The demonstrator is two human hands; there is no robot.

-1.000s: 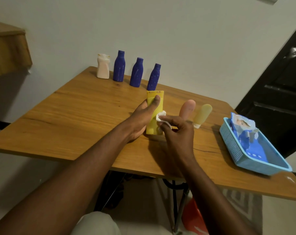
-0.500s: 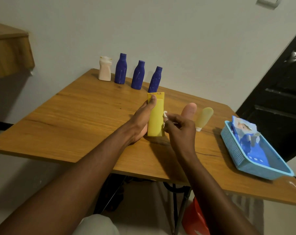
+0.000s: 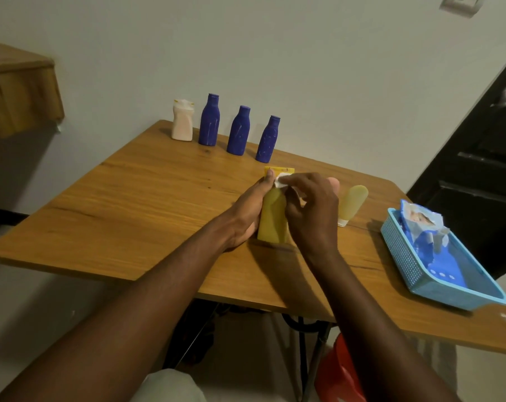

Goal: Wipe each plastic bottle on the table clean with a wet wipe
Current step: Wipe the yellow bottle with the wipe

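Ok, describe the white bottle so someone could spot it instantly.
Look at the wooden table, along its far edge by the wall. Four bottles stand there in a row; the white bottle is at the left end, shorter and squatter than the three blue bottles.

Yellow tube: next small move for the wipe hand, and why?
Probably drag the wet wipe down the yellow tube. The right hand pinches it near the crimped top, the left hand steadies the tube upright, and the lower body looks uncovered.
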